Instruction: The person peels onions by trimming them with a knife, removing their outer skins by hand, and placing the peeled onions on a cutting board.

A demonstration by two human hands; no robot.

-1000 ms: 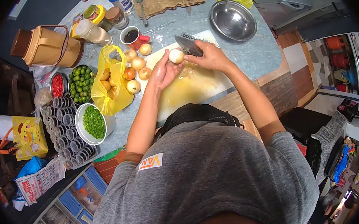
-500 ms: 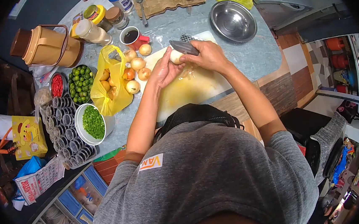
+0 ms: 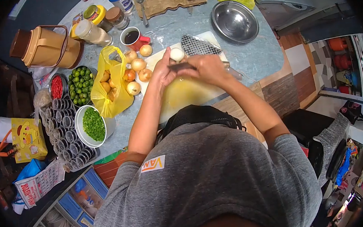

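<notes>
A pale peeled onion is held at the fingertips of my left hand, above the cutting board. My right hand is wrapped round a knife, whose dark blade is blurred and lies just below the onion, pointing left. Beyond my right hand a perforated metal grater rests on the board. Several unpeeled onions sit left of the board, next to a yellow plastic bag with more inside.
A red mug of dark liquid stands behind the onions. At the back right is a metal bowl. On the left are a bowl of green citrus, a white tub of chopped greens, jars and a thermos.
The knife has swung from above the onion to below it, toward my body. My right hand has moved down with it, and the onion and grater are more exposed.
</notes>
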